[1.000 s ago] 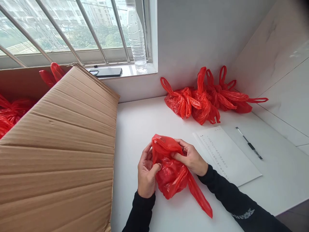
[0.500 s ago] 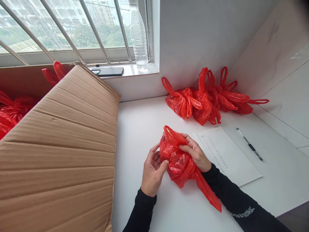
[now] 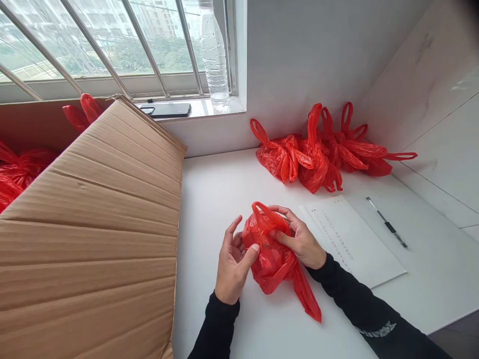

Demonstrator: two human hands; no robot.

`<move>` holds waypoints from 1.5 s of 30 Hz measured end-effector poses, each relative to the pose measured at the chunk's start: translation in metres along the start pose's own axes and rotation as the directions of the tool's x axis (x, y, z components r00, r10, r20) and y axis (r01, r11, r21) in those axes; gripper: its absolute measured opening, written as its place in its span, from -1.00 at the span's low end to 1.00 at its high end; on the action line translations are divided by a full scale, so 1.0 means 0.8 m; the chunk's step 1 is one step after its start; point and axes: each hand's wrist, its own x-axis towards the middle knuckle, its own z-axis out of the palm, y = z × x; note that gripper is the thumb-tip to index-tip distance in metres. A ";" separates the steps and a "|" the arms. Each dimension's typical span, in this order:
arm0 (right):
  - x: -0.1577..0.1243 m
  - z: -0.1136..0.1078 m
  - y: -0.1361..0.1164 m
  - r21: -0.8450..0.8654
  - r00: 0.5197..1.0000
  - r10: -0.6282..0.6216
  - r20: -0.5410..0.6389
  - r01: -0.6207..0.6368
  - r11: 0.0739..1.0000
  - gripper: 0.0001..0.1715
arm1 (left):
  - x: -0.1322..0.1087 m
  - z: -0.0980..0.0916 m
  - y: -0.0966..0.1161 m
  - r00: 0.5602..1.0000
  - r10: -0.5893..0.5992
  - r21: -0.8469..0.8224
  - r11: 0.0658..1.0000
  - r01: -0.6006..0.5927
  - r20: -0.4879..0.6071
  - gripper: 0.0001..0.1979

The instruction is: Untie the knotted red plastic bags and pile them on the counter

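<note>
Between my two hands is a red plastic bag, bunched around contents I cannot make out. My left hand grips its left side, thumb in front, with the index finger lifted off. On the upper right, my right hand holds the bag with the thumb on top and the other fingers behind. One bag handle loops up at the top; another tail of plastic trails down to the lower right over the white table.
Several tied red bags lie against the wall. A written sheet of paper and a pen lie at right. The open cardboard box at left holds more red bags. A phone and a water bottle occupy the windowsill.
The held bag has shifted slightly left and turned, its trailing end swinging left. My left index finger has lifted, and my right hand has moved a little left.
</note>
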 end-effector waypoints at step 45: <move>-0.004 0.008 -0.011 -0.083 0.983 -0.048 0.176 0.063 0.995 -0.39 | -0.003 0.008 0.002 0.984 0.005 -0.075 0.997 -0.019 -0.177 -0.75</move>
